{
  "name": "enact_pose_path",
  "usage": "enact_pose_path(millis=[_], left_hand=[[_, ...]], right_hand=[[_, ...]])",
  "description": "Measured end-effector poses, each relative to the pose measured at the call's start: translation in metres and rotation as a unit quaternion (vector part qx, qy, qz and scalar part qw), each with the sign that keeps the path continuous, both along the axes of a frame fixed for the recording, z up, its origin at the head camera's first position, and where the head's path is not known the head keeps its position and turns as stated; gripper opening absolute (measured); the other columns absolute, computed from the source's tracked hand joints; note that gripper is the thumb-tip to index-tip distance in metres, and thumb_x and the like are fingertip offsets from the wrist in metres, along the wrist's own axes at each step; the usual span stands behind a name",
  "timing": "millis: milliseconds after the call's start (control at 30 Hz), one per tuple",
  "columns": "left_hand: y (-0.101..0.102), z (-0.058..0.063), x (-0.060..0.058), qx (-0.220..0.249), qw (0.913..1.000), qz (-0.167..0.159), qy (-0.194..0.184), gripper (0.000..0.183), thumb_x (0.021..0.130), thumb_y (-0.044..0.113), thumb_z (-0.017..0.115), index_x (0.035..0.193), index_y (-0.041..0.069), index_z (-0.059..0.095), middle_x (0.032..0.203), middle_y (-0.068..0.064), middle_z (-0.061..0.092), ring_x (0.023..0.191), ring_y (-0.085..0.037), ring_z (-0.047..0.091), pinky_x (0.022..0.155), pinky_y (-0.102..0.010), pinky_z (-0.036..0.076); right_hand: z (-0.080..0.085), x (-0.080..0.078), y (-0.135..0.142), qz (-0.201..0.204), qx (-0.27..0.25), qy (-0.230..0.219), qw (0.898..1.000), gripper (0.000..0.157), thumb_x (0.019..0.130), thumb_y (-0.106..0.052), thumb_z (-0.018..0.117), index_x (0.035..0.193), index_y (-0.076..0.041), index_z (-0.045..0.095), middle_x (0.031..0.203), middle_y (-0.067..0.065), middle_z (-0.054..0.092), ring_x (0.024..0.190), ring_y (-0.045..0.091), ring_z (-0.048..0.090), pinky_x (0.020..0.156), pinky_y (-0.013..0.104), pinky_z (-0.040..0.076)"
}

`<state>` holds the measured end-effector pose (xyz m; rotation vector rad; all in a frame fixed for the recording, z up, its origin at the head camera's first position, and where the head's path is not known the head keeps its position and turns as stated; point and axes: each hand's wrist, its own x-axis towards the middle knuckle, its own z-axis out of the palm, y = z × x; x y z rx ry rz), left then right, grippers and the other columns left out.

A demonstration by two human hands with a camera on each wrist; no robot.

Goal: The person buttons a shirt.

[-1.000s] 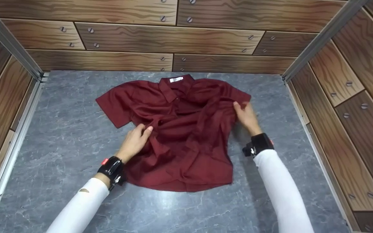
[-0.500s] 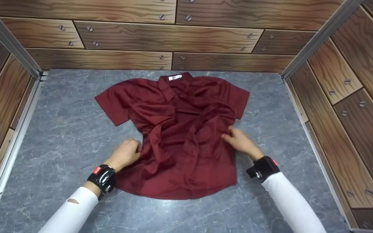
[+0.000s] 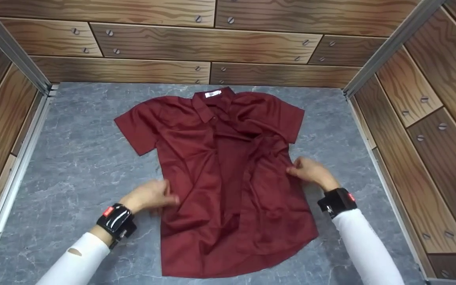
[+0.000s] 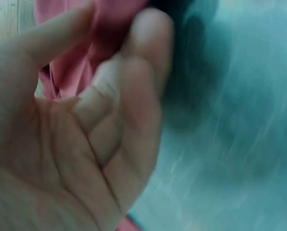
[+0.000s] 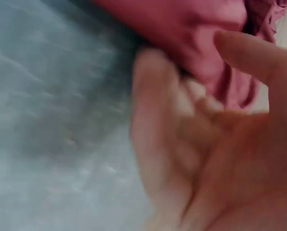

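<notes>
A dark red short-sleeved shirt (image 3: 196, 178) lies spread on the grey marbled surface, collar (image 3: 202, 109) toward the back wall and front partly parted down the middle. My left hand (image 3: 147, 196) is at the shirt's left side edge, slightly blurred, its thumb over the cloth. In the left wrist view, a gap separates the thumb from the loosely bent fingers (image 4: 143, 96), with red cloth behind. At the opposite side edge is my right hand (image 3: 313, 173), thumb near the cloth. The right wrist view has its fingers (image 5: 155, 110) bent loosely, apart from the thumb.
Wood-patterned panels (image 3: 149, 41) stand behind the grey surface (image 3: 85, 166) and along both sides. Metal rails run up the back corners and along the left edge. A black camera band (image 3: 117, 221) is on each wrist, above white sleeves.
Both hands have let go of the cloth and moved down along the shirt's sides, farther apart. The shirt's lower part has spread out toward the front, its left front panel flatter, its hem lower.
</notes>
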<state>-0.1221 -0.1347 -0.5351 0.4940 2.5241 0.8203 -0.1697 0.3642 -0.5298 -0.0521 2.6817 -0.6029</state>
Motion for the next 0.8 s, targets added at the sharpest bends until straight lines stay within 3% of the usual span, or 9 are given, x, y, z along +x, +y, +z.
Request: enact_pose_path(millis=[67, 133, 200, 267, 367, 500, 600, 700, 800], left_hand=[[0.003, 0.000, -0.012, -0.001, 0.9944, 0.035, 0.100, 0.024, 0.094, 0.024, 0.075, 0.084, 0.009, 0.060, 0.072, -0.004, 0.060, 0.062, -0.024, 0.062, 0.057, -0.041, 0.050], [0.009, -0.004, -0.027, 0.006, 0.9761, 0.058, 0.209, 0.020, 0.095, 0.021, 0.074, 0.088, 0.006, 0.062, 0.081, -0.008, 0.060, 0.074, -0.030, 0.062, 0.066, -0.047, 0.051], [0.017, -0.009, -0.042, 0.012, 0.9635, 0.069, 0.258, 0.020, 0.096, 0.023, 0.073, 0.099, 0.004, 0.067, 0.099, -0.015, 0.064, 0.094, -0.039, 0.063, 0.081, -0.054, 0.051], [0.025, -0.015, -0.056, 0.005, 0.9682, 0.067, 0.241, 0.036, 0.097, 0.031, 0.072, 0.120, 0.004, 0.067, 0.125, -0.023, 0.060, 0.121, -0.046, 0.055, 0.100, -0.061, 0.044], [0.032, -0.022, -0.075, -0.051, 0.9855, 0.070, 0.146, 0.074, 0.094, 0.051, 0.071, 0.153, 0.013, 0.049, 0.157, -0.027, 0.038, 0.149, -0.050, 0.027, 0.115, -0.072, 0.022], [0.028, -0.024, -0.096, -0.124, 0.9890, 0.055, 0.060, 0.107, 0.084, 0.063, 0.076, 0.166, 0.018, 0.024, 0.170, -0.024, 0.013, 0.156, -0.048, 0.000, 0.114, -0.077, 0.002], [0.024, -0.018, -0.108, -0.144, 0.9877, 0.044, 0.041, 0.109, 0.083, 0.060, 0.078, 0.165, 0.014, 0.024, 0.170, -0.024, 0.010, 0.155, -0.049, -0.003, 0.113, -0.079, -0.001], [0.030, -0.012, -0.117, -0.127, 0.9867, 0.064, 0.079, 0.088, 0.087, 0.049, 0.077, 0.157, 0.010, 0.042, 0.164, -0.027, 0.026, 0.153, -0.051, 0.014, 0.114, -0.077, 0.009], [0.049, -0.007, -0.124, -0.062, 0.9750, 0.097, 0.190, 0.048, 0.091, 0.032, 0.074, 0.130, 0.004, 0.066, 0.138, -0.027, 0.053, 0.131, -0.050, 0.047, 0.106, -0.067, 0.036]], right_hand=[[0.003, -0.006, -0.007, -0.024, 0.024, 0.076, 0.997, 0.036, 0.100, -0.033, 0.062, 0.113, 0.001, 0.064, 0.103, 0.019, 0.069, 0.093, 0.037, 0.066, 0.081, 0.052, 0.051], [0.001, -0.015, -0.018, -0.032, 0.030, 0.175, 0.984, 0.030, 0.100, -0.025, 0.063, 0.116, 0.000, 0.065, 0.109, 0.022, 0.069, 0.098, 0.041, 0.066, 0.085, 0.056, 0.051], [-0.006, -0.027, -0.029, -0.007, 0.014, 0.257, 0.966, 0.029, 0.099, -0.015, 0.064, 0.122, 0.002, 0.065, 0.118, 0.024, 0.068, 0.108, 0.044, 0.064, 0.093, 0.057, 0.050], [-0.013, -0.038, -0.040, 0.036, 0.002, 0.286, 0.957, 0.037, 0.097, -0.012, 0.068, 0.132, 0.001, 0.063, 0.133, 0.027, 0.061, 0.122, 0.045, 0.058, 0.103, 0.058, 0.045], [-0.021, -0.045, -0.053, 0.084, 0.030, 0.218, 0.972, 0.057, 0.098, -0.025, 0.070, 0.148, -0.005, 0.053, 0.156, 0.026, 0.043, 0.142, 0.047, 0.041, 0.113, 0.064, 0.033], [-0.016, -0.042, -0.064, 0.105, 0.116, 0.073, 0.985, 0.073, 0.098, -0.050, 0.065, 0.159, -0.016, 0.042, 0.168, 0.022, 0.024, 0.152, 0.051, 0.018, 0.114, 0.075, 0.020], [-0.007, -0.042, -0.072, 0.093, 0.123, 0.077, 0.985, 0.066, 0.099, -0.046, 0.064, 0.155, -0.017, 0.049, 0.166, 0.020, 0.030, 0.152, 0.050, 0.020, 0.113, 0.075, 0.020], [0.000, -0.052, -0.086, 0.053, 0.082, 0.159, 0.982, 0.048, 0.099, -0.034, 0.062, 0.141, -0.011, 0.064, 0.151, 0.019, 0.052, 0.140, 0.045, 0.044, 0.108, 0.067, 0.036], [0.003, -0.067, -0.102, 0.005, 0.042, 0.209, 0.977, 0.041, 0.102, -0.032, 0.057, 0.132, -0.006, 0.069, 0.132, 0.019, 0.065, 0.122, 0.042, 0.059, 0.098, 0.059, 0.047]])
